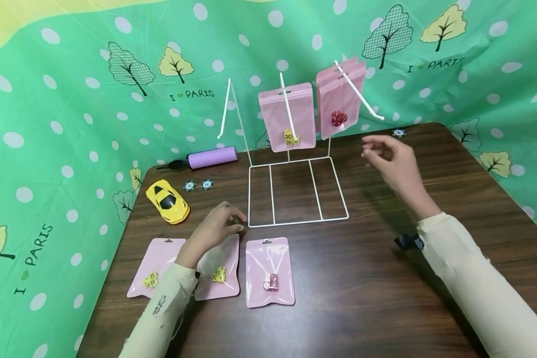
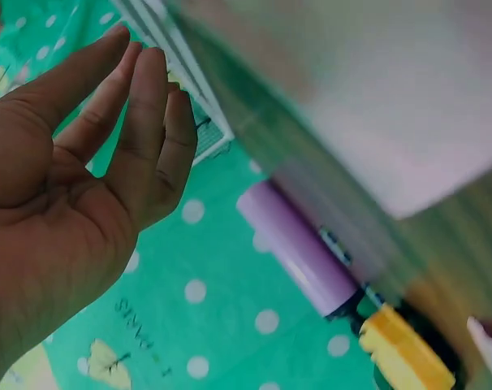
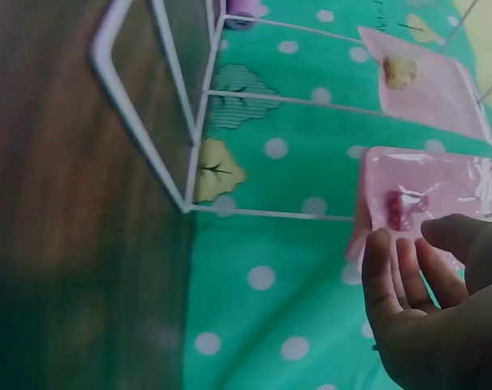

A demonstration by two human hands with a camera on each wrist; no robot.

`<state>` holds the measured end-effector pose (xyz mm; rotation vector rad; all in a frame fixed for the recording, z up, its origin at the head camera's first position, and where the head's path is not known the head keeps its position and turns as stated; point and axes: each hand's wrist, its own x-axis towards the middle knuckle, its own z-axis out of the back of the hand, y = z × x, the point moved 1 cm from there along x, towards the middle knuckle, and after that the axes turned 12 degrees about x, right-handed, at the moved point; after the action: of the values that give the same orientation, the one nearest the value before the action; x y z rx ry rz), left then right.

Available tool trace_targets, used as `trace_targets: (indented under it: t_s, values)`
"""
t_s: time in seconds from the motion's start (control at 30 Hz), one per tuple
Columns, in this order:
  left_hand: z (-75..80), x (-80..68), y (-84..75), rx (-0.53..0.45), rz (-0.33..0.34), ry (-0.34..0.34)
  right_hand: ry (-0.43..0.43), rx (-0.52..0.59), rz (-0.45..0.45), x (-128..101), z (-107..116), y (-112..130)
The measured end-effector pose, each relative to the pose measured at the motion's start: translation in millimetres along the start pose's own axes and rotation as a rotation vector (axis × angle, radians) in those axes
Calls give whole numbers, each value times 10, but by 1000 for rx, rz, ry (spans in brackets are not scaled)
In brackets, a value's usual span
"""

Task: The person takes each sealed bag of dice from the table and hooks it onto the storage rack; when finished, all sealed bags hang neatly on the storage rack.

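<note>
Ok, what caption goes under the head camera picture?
Left hand rests on a pink pouch; right hand hovers near the hanging red-dice pouch.

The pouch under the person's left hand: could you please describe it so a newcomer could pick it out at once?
Start at the white wire rack on the dark wooden table; three pink pouches lie in a row before it. The middle pouch, under the left hand, holds yellow dice, unlike the pink-dice pouch on its right.

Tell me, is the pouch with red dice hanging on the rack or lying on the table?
Hanging: the pouch with red dice hangs from the white rack's right hook, above the table.
</note>
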<state>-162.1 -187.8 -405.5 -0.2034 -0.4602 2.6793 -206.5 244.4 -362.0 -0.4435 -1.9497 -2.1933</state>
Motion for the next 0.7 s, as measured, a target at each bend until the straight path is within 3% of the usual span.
trace_targets:
  t_s: [0.13,0.33,0.5,0.7]
  values:
    - [152,-153,26,-21,8,-31,96,-107,-53,-159,69,-118]
    - [389,-425,226,-78,30,-98,261,-103,-245,-354,100,-322]
    - [557,-714,466,-128,124,-113,381,-33,-421,-463,94,-496]
    - [641,-1065,696,-142,260,-150,466,27,-486,-539,52,-618]
